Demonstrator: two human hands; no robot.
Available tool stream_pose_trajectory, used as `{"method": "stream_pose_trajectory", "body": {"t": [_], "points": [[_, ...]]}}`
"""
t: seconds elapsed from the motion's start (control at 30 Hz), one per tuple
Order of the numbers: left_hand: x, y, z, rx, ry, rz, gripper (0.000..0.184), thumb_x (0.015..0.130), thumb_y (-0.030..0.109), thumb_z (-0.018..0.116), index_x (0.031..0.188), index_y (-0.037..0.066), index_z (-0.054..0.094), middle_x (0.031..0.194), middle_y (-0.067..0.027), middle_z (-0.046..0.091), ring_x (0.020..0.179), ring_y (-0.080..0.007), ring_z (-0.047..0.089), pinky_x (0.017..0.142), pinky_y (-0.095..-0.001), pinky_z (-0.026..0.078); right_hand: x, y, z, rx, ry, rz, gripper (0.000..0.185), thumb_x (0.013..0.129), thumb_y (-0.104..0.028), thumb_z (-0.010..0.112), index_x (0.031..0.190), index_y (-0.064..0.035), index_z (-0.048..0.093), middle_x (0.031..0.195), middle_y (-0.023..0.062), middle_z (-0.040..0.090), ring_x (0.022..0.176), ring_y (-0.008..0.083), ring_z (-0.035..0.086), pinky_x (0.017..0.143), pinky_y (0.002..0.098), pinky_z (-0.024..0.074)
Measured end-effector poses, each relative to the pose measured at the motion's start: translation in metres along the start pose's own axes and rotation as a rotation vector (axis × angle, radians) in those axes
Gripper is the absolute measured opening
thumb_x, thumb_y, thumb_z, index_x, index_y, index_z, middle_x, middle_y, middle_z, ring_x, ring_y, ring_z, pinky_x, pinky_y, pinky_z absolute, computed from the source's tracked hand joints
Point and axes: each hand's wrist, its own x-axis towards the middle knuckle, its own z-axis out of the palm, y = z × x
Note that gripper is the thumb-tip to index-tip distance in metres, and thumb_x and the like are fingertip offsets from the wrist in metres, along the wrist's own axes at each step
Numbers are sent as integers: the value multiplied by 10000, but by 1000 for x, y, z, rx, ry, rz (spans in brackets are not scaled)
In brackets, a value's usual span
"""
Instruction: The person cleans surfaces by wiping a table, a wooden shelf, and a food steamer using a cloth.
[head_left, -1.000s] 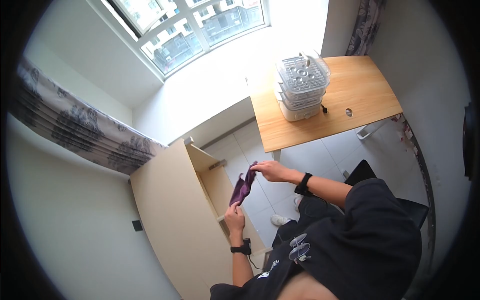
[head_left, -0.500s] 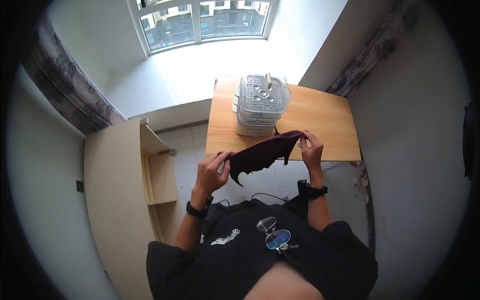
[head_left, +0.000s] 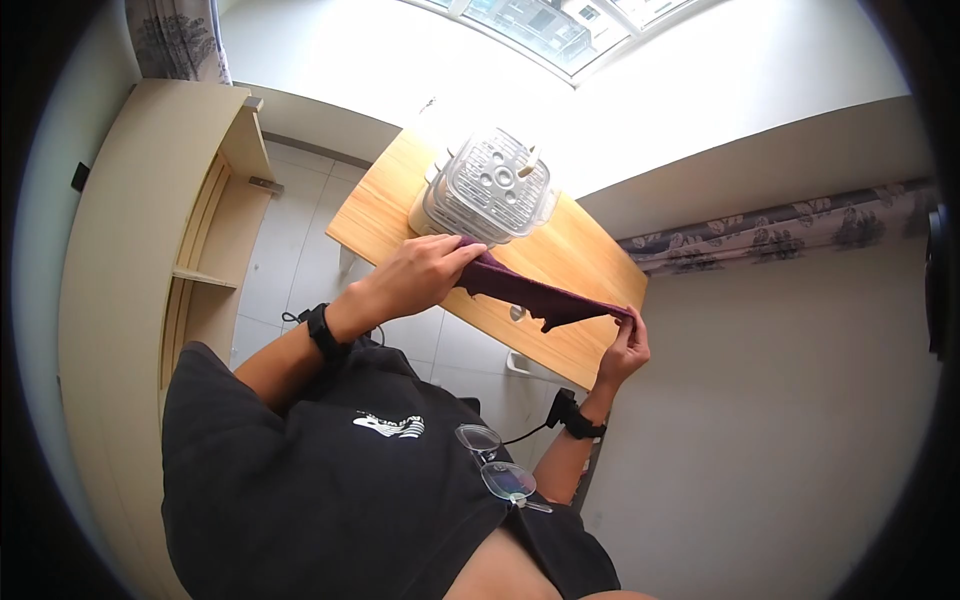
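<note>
A dark purple cloth point(head_left: 540, 299) with a ragged lower edge is stretched between my two hands, above the near edge of the wooden table. My left hand point(head_left: 415, 275) pinches its left end, close in front of a clear tiered food steamer point(head_left: 500, 188). At the other end, my right hand point(head_left: 627, 350) grips the corner between thumb and fingers, lower and further right. The steamer stands on the table with its lid on; my left hand and the cloth hide part of its base.
The wooden table point(head_left: 598, 262) stands below a bright window ledge point(head_left: 330, 50). To the left is a pale shelf unit point(head_left: 130, 260), with tiled floor point(head_left: 300, 205) between. A patterned curtain point(head_left: 780, 230) hangs by the right wall. Glasses point(head_left: 508, 480) hang from my shirt collar.
My view has turned, so the room appears tilted. The cloth now slopes down to the right, with my left hand higher and my right hand lower. Both hands keep their hold.
</note>
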Motion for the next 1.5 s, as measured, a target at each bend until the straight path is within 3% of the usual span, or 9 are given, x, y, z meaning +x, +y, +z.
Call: {"method": "stream_pose_trajectory", "body": {"t": [0.1,0.27,0.37,0.5,0.57,0.7,0.87,1.0,1.5], "points": [[19,-13,1,-46,23,-55,369,883,-6,606,1251,-21,583,1006,-195,663,822,-360,671,739,-415,564,15,4,13,73,-12,33,219,1029,-88,533,1116,51,678,891,105,726,808,149,682,758,252,528],[63,-19,-9,-166,-3,-75,425,893,-29,572,1317,-35,543,1051,-227,650,843,-377,674,740,-412,562,55,-13,48,152,59,209,230,1050,-94,483,1131,24,663,604,58,608,480,84,490,543,232,401],[93,-32,-6,-213,90,-13,456,892,-53,551,1346,-47,523,1082,-256,632,857,-391,668,740,-411,562,85,-22,69,242,118,159,253,1062,-103,445,1171,20,636,629,57,623,511,82,508,535,234,398],[121,-65,16,-158,81,-122,573,906,-14,530,1459,-49,382,1193,-377,546,960,-472,633,827,-452,547,118,-4,112,324,133,70,309,1024,-22,388,1276,20,560,1048,151,701,940,192,677,778,294,519],[129,-86,38,-55,72,-189,629,915,22,533,1499,-41,310,1232,-421,506,1010,-510,611,875,-483,532,127,2,141,242,5,8,385,990,-6,411,1366,43,483,1320,188,596,1212,264,592,1001,350,468],[135,-128,76,135,-1,-267,690,933,145,547,1502,-100,243,1300,-448,454,1191,-544,510,1054,-516,417,134,10,212,-67,-245,-74,546,973,-88,499,1474,66,344,1481,247,441,1369,358,434,1146,411,330],[136,-149,122,283,-85,-434,838,946,415,553,1471,-167,258,1361,-423,448,1376,-512,361,1198,-482,230,109,68,269,-310,-371,-236,553,988,-170,535,1475,34,370,1367,311,513,1279,466,461,1101,487,349],[140,-155,132,462,-85,-270,865,904,470,591,1455,-146,332,1367,-428,433,1361,-502,384,1209,-491,203,105,58,264,-376,-365,-211,523,949,-157,558,1421,45,453,1214,312,595,1172,479,527,1057,526,383],[169,-190,108,163,-274,59,692,901,406,625,1435,0,459,1416,-254,492,1398,-377,399,1189,-459,287,48,66,258,-368,-163,-389,391,920,-136,518,1213,104,616,1034,316,648,1098,516,578,1062,579,383]]}}
